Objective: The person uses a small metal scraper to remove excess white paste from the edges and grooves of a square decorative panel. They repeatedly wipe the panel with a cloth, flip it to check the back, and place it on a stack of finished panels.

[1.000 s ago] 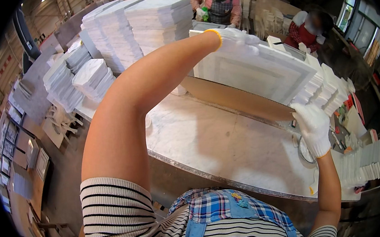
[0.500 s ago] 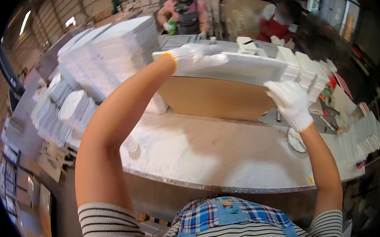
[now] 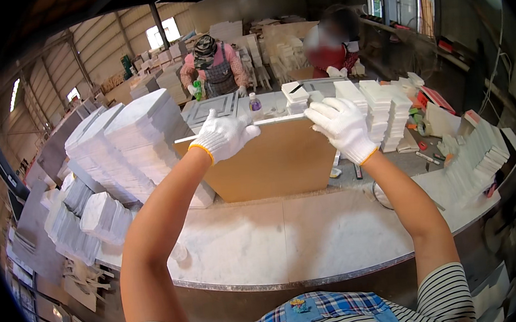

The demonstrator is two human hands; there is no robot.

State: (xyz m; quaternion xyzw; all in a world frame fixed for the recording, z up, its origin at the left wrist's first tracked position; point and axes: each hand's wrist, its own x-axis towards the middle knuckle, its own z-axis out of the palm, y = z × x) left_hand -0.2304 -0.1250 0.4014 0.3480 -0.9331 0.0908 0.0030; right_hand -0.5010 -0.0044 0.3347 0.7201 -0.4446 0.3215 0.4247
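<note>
A flat rectangular board (image 3: pixel 271 166) stands on its long edge on the pale tabletop (image 3: pixel 234 243). Its brown side faces me, and a thin white edge runs along the top. My left hand (image 3: pixel 225 136), in a white knitted glove with a yellow cuff, grips that top edge towards the left. At the upper right corner my right hand (image 3: pixel 342 128), gloved the same way, has its fingers hooked over the edge. The board's far side is hidden from me.
Tall stacks of white tiles (image 3: pixel 144 128) rise on the left, with lower stacks (image 3: pixel 103 217) nearer. More white pieces (image 3: pixel 376 108) are piled at right. A bottle (image 3: pixel 255 105) and a grey framed panel (image 3: pixel 213 108) lie beyond the board. Two people work across the table.
The board has swung from a tilted, slanting position to nearly upright and square to me. My left hand has come lower and leftward, my right hand leftward. The head view has shifted too.
</note>
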